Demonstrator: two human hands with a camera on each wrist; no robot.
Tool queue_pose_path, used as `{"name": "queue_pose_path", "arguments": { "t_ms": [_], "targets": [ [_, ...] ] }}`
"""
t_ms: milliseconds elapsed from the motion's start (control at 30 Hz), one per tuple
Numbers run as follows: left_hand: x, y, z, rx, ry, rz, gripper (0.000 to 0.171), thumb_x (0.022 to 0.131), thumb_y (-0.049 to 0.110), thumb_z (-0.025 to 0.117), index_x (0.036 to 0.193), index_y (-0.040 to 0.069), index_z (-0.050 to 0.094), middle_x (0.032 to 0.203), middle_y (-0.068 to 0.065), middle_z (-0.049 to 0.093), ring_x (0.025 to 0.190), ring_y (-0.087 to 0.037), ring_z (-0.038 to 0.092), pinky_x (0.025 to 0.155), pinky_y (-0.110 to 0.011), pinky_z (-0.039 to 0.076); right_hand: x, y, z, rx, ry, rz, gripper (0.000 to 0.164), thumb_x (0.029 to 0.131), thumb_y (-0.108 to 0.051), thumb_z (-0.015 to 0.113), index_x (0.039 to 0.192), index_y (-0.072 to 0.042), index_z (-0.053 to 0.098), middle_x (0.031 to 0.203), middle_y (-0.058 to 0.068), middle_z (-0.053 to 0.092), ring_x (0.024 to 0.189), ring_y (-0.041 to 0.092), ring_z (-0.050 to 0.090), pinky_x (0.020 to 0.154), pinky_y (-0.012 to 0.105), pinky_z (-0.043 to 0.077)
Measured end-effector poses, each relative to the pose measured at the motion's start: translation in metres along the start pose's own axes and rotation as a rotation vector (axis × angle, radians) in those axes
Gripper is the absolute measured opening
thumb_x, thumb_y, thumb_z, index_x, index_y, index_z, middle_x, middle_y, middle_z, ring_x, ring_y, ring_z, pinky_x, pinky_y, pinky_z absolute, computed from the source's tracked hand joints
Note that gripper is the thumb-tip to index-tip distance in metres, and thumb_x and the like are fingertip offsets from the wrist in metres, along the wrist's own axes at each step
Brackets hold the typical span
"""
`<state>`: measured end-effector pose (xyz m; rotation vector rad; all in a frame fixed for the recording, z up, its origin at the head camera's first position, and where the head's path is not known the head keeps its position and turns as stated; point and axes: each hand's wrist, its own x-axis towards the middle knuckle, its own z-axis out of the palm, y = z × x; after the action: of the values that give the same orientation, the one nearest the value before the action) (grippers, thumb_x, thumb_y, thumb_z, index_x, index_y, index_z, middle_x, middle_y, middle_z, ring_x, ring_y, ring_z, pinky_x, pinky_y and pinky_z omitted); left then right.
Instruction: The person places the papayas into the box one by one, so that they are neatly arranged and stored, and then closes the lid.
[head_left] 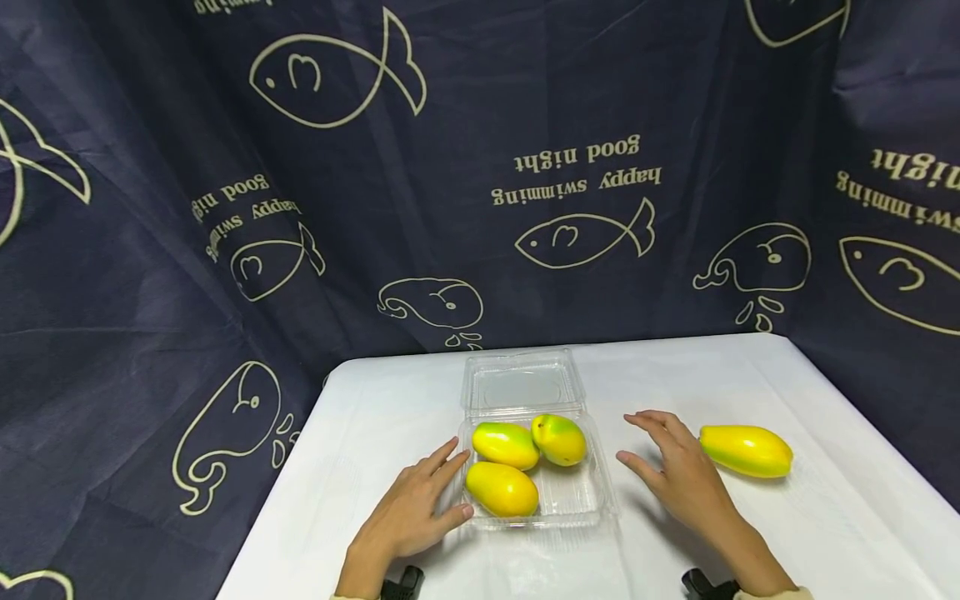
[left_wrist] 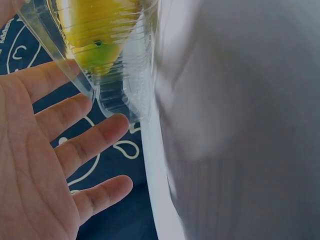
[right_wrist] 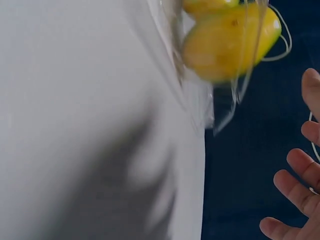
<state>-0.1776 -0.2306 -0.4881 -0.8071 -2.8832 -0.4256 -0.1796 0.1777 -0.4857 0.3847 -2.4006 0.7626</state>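
Note:
A clear plastic clamshell box [head_left: 566, 496] lies with its lid [head_left: 521, 387] folded back, away from me. Three yellow-green mangoes sit in it: one mango [head_left: 502, 489] at the front left, another mango [head_left: 505, 445] behind it, and a third mango [head_left: 558, 440] at the back right. My left hand [head_left: 412, 508] is at the box's left side, fingers spread, the fingertips by its rim; whether they touch it I cannot tell. My right hand [head_left: 682, 475] hovers right of the box, its fingers loosely extended and holding nothing. Beyond that hand lies a longer yellow-green fruit [head_left: 746, 452], papaya-like in shape.
The white-covered table [head_left: 390, 400] bears the box and the loose fruit. A dark blue curtain [head_left: 465, 183] printed with fish and whales hangs behind the table and along both sides.

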Motion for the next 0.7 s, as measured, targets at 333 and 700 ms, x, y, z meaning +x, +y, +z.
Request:
{"name": "queue_pose_path", "arguments": {
  "t_ms": [333, 700],
  "targets": [
    [0.0, 0.0, 0.0, 0.01, -0.008, -0.007, 0.073, 0.093, 0.061, 0.056, 0.156, 0.03, 0.037, 0.166, 0.004, 0.027, 0.144, -0.02, 0.043, 0.106, -0.052, 0.045, 0.0, 0.017, -0.02, -0.013, 0.013, 0.06, 0.049, 0.079, -0.025, 0.085, 0.124, -0.014, 0.069, 0.122, 0.003, 0.063, 0.112, 0.027, 0.06, 0.093, 0.036, 0.041],
    [0.0, -0.001, 0.001, 0.012, 0.0, -0.003, 0.073, 0.093, 0.06, 0.057, 0.156, 0.03, 0.037, 0.166, 0.005, 0.028, 0.143, -0.02, 0.045, 0.105, -0.052, 0.045, 0.003, 0.037, -0.035, -0.06, -0.02, 0.109, 0.05, 0.077, -0.023, 0.087, 0.122, -0.011, 0.069, 0.122, 0.009, 0.061, 0.11, 0.033, 0.057, 0.085, 0.046, 0.044]
  ]
}}
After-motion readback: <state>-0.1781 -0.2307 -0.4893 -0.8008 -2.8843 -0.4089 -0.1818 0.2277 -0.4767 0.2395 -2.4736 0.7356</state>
